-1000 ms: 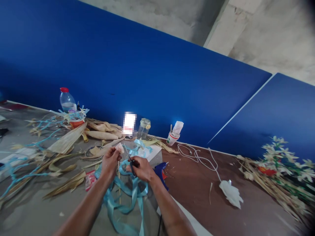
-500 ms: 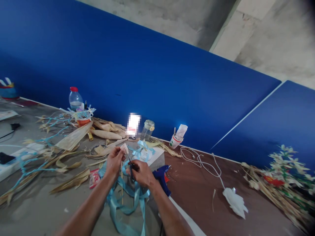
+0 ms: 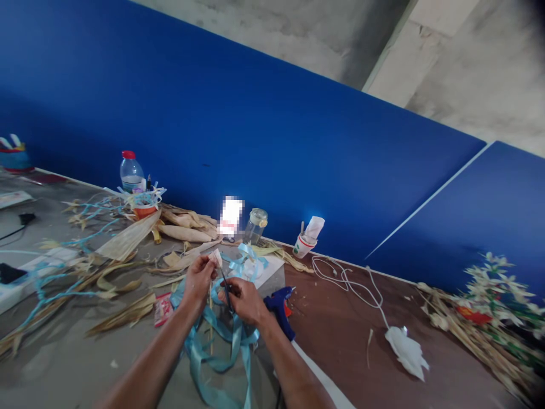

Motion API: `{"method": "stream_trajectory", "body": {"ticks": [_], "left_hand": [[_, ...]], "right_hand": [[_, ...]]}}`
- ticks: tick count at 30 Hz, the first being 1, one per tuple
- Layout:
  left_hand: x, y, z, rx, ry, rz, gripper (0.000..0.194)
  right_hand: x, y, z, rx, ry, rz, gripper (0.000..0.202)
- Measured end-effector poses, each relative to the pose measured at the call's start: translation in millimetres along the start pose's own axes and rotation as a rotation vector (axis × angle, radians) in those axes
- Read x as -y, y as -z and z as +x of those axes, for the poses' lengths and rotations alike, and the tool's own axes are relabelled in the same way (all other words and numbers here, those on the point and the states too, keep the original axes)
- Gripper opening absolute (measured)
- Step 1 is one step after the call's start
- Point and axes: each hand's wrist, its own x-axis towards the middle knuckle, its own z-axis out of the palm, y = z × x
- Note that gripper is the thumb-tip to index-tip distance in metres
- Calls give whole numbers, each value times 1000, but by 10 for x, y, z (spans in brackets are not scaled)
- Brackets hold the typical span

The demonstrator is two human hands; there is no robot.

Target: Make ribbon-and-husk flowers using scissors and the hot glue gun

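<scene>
My left hand [image 3: 200,279] pinches a small pale piece [image 3: 216,258] between its fingertips. Dark scissors [image 3: 226,287] are in my right hand [image 3: 243,300], their blades pointing up and left to the pale piece. Light blue ribbon [image 3: 198,358] hangs in loops below and between my hands, with more curled ribbon [image 3: 246,258] just beyond them. Beside my right wrist lies a blue glue gun [image 3: 281,309]. A red and white packet [image 3: 163,309] is left of my left wrist.
Dried husks [image 3: 187,233], a bottle [image 3: 131,173] and a power strip [image 3: 17,289] are on the left. Behind my hands stand a bright blurred screen [image 3: 230,216], a jar [image 3: 256,225] and a cup [image 3: 304,245]. White cable [image 3: 349,281] and flowers [image 3: 494,289] are at right.
The scissors have turned slightly in my right hand, and their blades look closer together. My left hand has hardly moved.
</scene>
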Motion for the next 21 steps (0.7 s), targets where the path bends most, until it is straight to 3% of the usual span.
{"method": "stream_trajectory", "body": {"ticks": [11, 21], "left_hand": [[6, 5, 15, -46, 7, 9, 32], [49, 30, 23, -1, 11, -12, 35]], "right_hand": [[50, 5, -25, -9, 26, -89, 21], [89, 15, -27, -23, 8, -75, 22]]}}
